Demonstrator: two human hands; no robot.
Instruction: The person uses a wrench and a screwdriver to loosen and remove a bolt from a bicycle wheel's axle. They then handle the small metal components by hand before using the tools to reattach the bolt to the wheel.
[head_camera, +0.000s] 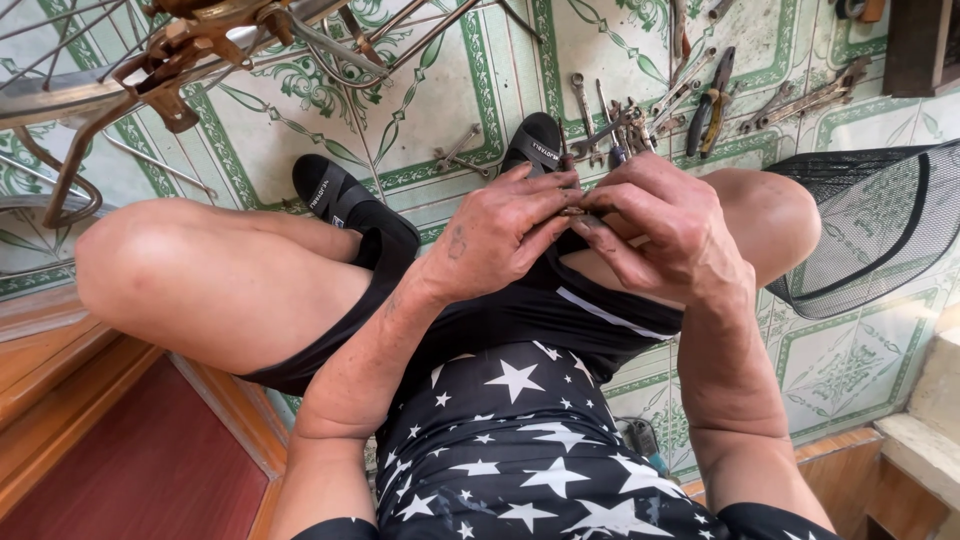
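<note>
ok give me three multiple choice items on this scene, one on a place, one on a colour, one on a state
1. Where do the wrenches lie?
A. on the tiled floor beyond the knees
B. in the mesh basket
C. on the wooden step

2. What colour is the pattern on the floor tiles?
A. blue
B. green
C. red

3. How are the two hands?
A. resting apart on the knees
B. one raised to the bicycle wheel
C. brought together, fingers pinching a small part

Answers: 1 A, the tools are scattered on the tiles past the black sandals. 2 B, green scrolls and borders on pale tile. 3 C, the left hand and right hand meet over the lap around a small metal piece.
</note>
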